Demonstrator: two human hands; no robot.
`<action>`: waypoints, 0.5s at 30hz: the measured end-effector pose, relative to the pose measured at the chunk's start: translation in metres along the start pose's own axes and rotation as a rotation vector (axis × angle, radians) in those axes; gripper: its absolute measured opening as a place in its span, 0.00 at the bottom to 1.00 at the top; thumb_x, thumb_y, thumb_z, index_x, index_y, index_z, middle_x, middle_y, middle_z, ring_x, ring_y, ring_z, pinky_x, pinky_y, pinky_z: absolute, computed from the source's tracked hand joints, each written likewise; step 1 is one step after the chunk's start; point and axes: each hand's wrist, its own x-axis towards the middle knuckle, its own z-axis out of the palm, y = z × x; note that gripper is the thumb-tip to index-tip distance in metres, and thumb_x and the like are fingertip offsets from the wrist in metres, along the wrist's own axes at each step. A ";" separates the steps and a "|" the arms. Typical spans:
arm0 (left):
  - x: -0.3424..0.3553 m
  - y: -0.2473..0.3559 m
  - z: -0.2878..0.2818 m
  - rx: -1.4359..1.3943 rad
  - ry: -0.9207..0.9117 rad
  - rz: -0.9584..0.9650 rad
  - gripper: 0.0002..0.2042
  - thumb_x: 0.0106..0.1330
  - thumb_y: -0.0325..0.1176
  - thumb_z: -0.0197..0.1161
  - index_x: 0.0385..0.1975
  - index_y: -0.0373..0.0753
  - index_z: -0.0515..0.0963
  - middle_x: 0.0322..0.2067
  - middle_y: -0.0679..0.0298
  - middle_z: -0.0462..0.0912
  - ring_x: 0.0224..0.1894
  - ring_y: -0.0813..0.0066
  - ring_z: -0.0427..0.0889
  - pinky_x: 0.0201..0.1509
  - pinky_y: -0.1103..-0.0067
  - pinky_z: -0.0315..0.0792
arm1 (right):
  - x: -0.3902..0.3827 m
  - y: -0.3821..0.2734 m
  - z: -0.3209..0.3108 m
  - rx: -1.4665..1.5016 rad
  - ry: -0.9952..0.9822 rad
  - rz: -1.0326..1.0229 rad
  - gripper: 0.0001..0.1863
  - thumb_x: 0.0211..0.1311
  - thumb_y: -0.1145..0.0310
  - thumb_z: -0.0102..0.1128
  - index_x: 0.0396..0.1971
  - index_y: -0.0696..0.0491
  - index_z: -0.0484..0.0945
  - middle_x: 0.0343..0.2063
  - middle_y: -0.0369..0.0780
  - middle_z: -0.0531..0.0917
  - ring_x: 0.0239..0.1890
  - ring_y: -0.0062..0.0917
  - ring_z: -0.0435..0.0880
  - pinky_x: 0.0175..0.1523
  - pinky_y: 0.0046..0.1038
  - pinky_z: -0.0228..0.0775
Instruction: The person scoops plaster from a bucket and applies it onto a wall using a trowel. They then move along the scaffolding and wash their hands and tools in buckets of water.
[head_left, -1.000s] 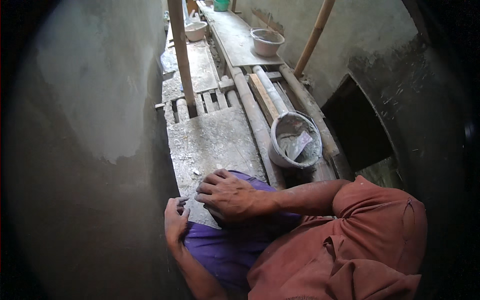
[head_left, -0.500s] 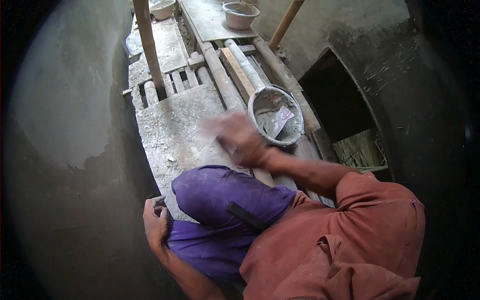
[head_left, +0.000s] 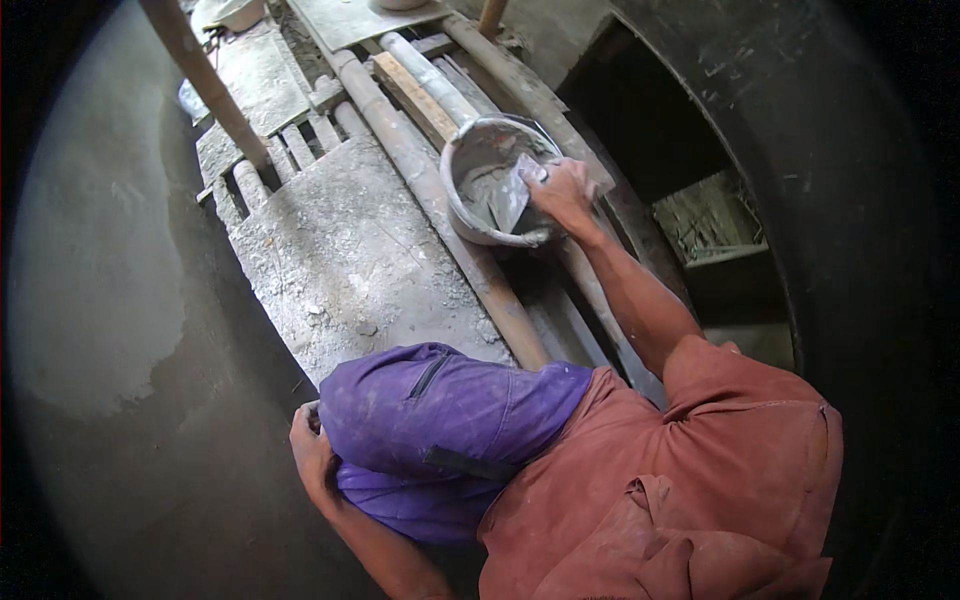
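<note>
My right hand (head_left: 565, 190) reaches into a grey bucket (head_left: 462, 215) and grips the upper end of a flat, pale scraper-like piece (head_left: 512, 195). Wet grey mortar (head_left: 482, 190) lies in the bucket around its lower end. The piece stands tilted against the bucket's right side, and my fingers hide part of it. At the lower left, my left hand (head_left: 314, 450) rests beside my bent knee in purple trousers (head_left: 410, 400). Its fingers are curled and partly hidden by the knee, so whatever they may hold does not show.
A mortar-spattered board (head_left: 350, 250) lies left of the bucket, alongside bamboo poles (head_left: 400, 140) and a wooden batten (head_left: 415, 95). An upright pole (head_left: 205, 85) stands at far left. Another tub (head_left: 240, 14) is behind. Plastered walls (head_left: 110, 250) flank both sides; an opening (head_left: 650, 110) is at right.
My right hand has moved from over the board, right into the bucket, and taken hold of the flat piece. The view has shifted, and my knee now covers more of my left hand.
</note>
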 end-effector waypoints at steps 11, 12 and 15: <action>0.012 -0.001 0.017 -0.139 0.006 0.053 0.13 0.54 0.30 0.63 0.37 0.29 0.75 0.30 0.53 0.79 0.33 0.70 0.75 0.40 0.73 0.70 | 0.040 0.031 -0.001 0.257 0.117 -0.006 0.22 0.49 0.56 0.62 0.43 0.52 0.79 0.52 0.48 0.73 0.61 0.38 0.64 0.66 0.41 0.51; -0.002 0.012 0.006 -0.049 -0.048 0.031 0.13 0.54 0.30 0.63 0.36 0.30 0.75 0.30 0.52 0.79 0.32 0.67 0.75 0.39 0.72 0.70 | 0.025 0.047 0.000 0.248 0.135 -0.027 0.21 0.50 0.56 0.62 0.42 0.52 0.78 0.52 0.48 0.73 0.60 0.39 0.64 0.65 0.40 0.52; -0.005 0.002 -0.004 0.051 0.010 0.101 0.12 0.54 0.31 0.63 0.34 0.31 0.75 0.31 0.48 0.80 0.31 0.53 0.78 0.38 0.68 0.71 | 0.003 0.035 -0.022 0.338 0.330 -0.074 0.20 0.54 0.56 0.61 0.41 0.54 0.76 0.51 0.50 0.73 0.56 0.44 0.68 0.63 0.40 0.57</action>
